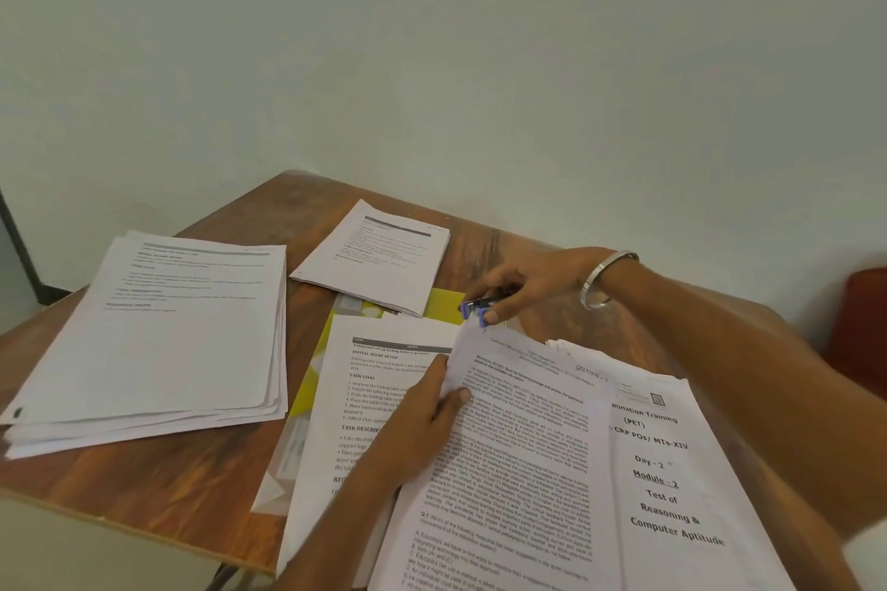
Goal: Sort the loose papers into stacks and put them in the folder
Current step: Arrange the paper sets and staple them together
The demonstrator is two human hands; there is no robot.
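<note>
We gripped a blue stapler (480, 308) in our right hand (533, 286), its mouth at the reading-passage sheets' (523, 437) top corner; our left hand (422, 422) pinched their near-left edge, long axis toward us

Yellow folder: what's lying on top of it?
Two paper stacks cover most of the yellow folder: a small one over its far end and a "Task Goal" sheet stack over the middle. The left hand rests there too. Anything inside the folder is hidden.
</note>
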